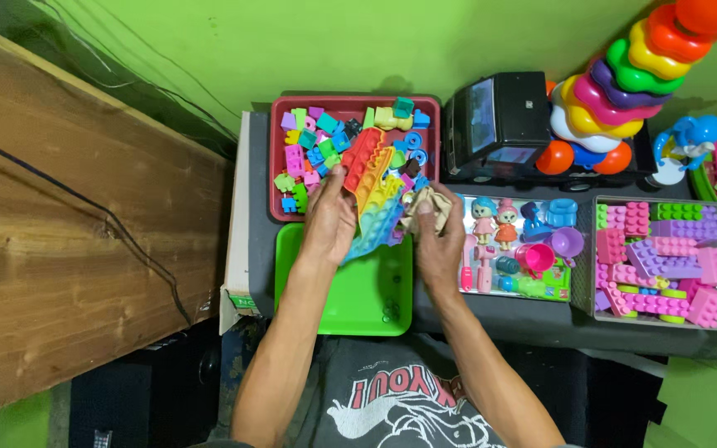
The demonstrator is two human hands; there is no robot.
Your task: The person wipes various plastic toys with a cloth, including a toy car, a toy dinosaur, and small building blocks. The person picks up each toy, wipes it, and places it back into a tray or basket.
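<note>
My left hand (328,222) grips a rainbow-striped silicone bubble-pop mat (373,192), long axis running from near-left to far-right, red end pointing away, tilted over the green plastic tray (350,303). My right hand (439,236) presses a crumpled beige cloth (421,207) against its edge. Beyond: red plastic tray (278,158) of assorted small toy pieces.

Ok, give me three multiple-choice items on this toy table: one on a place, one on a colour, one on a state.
1. Where is the green tray?
A. nearer the person than the red tray
B. on the black truck
C. right of the clear box

2. What colour is the cloth?
A. blue
B. beige
C. black

3. What is the left hand doing?
A. lying flat
B. holding the rainbow pop toy
C. pointing

Answers: 1 A, it lies just below the red tray. 2 B, beige under the right hand. 3 B, fingers grip the toy's edge.
</note>
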